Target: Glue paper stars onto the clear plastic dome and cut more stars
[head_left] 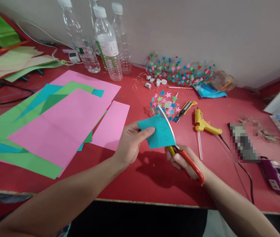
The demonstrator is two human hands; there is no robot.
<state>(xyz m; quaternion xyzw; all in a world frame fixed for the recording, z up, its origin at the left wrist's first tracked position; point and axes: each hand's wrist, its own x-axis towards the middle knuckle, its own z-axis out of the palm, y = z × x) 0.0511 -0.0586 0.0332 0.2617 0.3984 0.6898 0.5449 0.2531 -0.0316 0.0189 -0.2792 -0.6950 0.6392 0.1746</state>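
Note:
A piece of blue paper (pixel 154 136) with star outlines drawn on it is pinched in my left hand (pixel 132 141), thumb on top and fingers beneath. My right hand (pixel 186 161) is wrapped round the handles of a pair of scissors (pixel 191 166), red and yellow in colour. One long blade lies over the paper's right edge; the other blade is hidden under the paper. Just beyond the paper, a pile of small cut paper stars (pixel 163 98) in pink, blue and green lies on the red table (pixel 142 184).
Pink paper sheets (pixel 65 125) overlap green and blue ones at left. Plastic bottles (pixel 109 49) stand at the back beside a star-filled clear container (pixel 179 70). A box cutter (pixel 186 110), yellow glue gun (pixel 205 125), pixelated phone-like object (pixel 244 143) and purple power block (pixel 275 176) lie right.

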